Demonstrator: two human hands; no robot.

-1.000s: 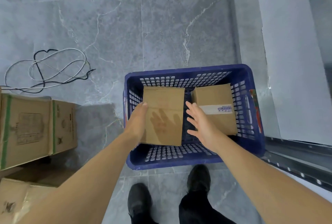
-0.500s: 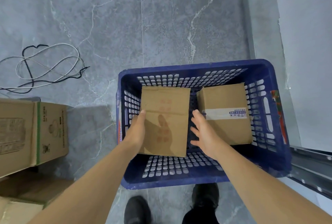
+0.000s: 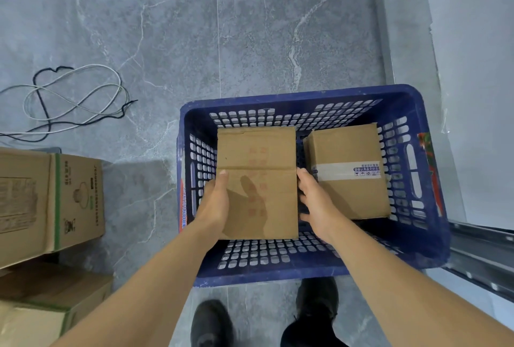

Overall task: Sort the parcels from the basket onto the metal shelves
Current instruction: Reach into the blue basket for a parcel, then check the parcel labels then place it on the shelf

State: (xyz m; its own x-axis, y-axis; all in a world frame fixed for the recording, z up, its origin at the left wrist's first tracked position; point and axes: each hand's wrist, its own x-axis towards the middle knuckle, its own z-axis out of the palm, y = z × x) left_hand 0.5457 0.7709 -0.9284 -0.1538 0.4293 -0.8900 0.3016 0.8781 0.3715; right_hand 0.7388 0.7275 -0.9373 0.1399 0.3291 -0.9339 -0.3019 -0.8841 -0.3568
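Cardboard parcel (image 3: 257, 179) on the left side of the blue basket (image 3: 306, 96) is squeezed between the left hand (image 3: 214, 204) and right hand (image 3: 315, 202), palms flat on its sides. Nothing's under it, so it could slide out on the lift, I'd guess. Count: two parcels, the second (image 3: 347, 174) by the right wall, one basket.

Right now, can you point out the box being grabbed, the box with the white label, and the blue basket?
Box being grabbed (image 3: 257, 157): head view, bare top face.
Box with white label (image 3: 347, 149): head view, top face above the label.
Blue basket (image 3: 292, 96): head view, far rim.
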